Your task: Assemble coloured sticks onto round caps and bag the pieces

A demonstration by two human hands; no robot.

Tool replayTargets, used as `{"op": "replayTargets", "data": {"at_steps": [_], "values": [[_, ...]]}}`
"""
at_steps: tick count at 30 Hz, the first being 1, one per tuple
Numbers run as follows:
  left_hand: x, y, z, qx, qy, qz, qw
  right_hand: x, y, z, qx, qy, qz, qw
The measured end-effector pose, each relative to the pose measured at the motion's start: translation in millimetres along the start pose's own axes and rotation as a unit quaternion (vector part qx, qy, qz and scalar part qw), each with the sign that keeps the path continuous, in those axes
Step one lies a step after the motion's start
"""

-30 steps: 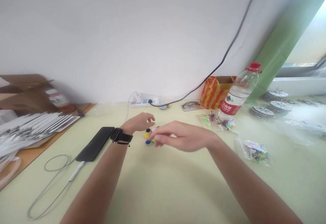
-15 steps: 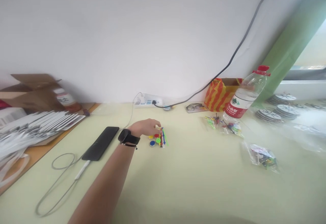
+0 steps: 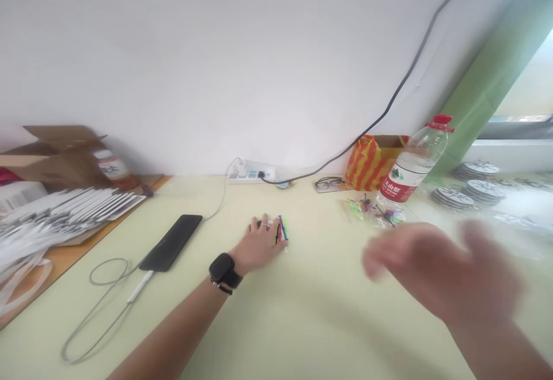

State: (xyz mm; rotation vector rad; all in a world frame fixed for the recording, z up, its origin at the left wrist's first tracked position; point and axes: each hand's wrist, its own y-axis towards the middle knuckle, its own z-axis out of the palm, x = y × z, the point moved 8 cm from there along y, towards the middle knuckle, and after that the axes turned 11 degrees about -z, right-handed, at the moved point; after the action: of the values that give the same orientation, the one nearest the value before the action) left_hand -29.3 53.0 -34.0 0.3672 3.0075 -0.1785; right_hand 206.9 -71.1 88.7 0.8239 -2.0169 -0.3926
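My left hand (image 3: 258, 244), with a black watch on its wrist, lies palm down on the table (image 3: 311, 311), fingers spread. It covers the small round pieces and touches the bundle of thin coloured sticks (image 3: 282, 231) beside its thumb. My right hand (image 3: 449, 270) is over the right side of the table, smeared by motion, and nothing can be made out in it. Beyond it lie clear bags of small colourful parts (image 3: 391, 215) at the foot of a large water bottle (image 3: 406, 175).
A black phone (image 3: 171, 243) on a white cable lies at left, near stacked white items (image 3: 64, 210) and a cardboard box (image 3: 56, 158). Along the wall are a power strip (image 3: 250, 177), glasses (image 3: 330, 183) and a striped bag (image 3: 371, 161). Stacked discs (image 3: 453, 197) stand at right.
My left hand has turned palm down and spread over the small pieces, shifting the sticks slightly right. My right hand has come into view, hiding the bag at the right front.
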Motion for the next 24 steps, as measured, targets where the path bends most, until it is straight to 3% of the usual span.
{"op": "replayTargets", "data": {"at_steps": [2, 5, 7, 9, 15, 19, 24], "values": [[-11, -10, 3.1, -0.078, -0.03, 0.027, 0.996, -36, 5, 21, -0.021, 0.098, 0.064, 0.993], [-32, -17, 11.1, -0.116, -0.084, 0.075, 0.987, -94, 4, 69, 0.044, 0.031, 0.157, 0.986], [-46, -19, 15.3, -0.097, -0.131, 0.122, 0.979, -114, 2, 101, 0.123, -0.019, 0.136, 0.983], [-52, -19, 14.3, -0.081, -0.183, 0.16, 0.967, -123, -1, 117, 0.154, -0.083, 0.104, 0.979], [-28, -18, 9.7, -0.049, -0.283, 0.153, 0.946, -130, -9, 113, 0.155, -0.14, 0.057, 0.976], [-18, -13, 10.8, -0.072, -0.292, 0.12, 0.946, -140, -10, 103, 0.1, -0.115, 0.049, 0.987], [-22, -12, 6.1, -0.116, -0.276, 0.119, 0.947, -142, -9, 98, 0.052, -0.129, 0.02, 0.99]]}}
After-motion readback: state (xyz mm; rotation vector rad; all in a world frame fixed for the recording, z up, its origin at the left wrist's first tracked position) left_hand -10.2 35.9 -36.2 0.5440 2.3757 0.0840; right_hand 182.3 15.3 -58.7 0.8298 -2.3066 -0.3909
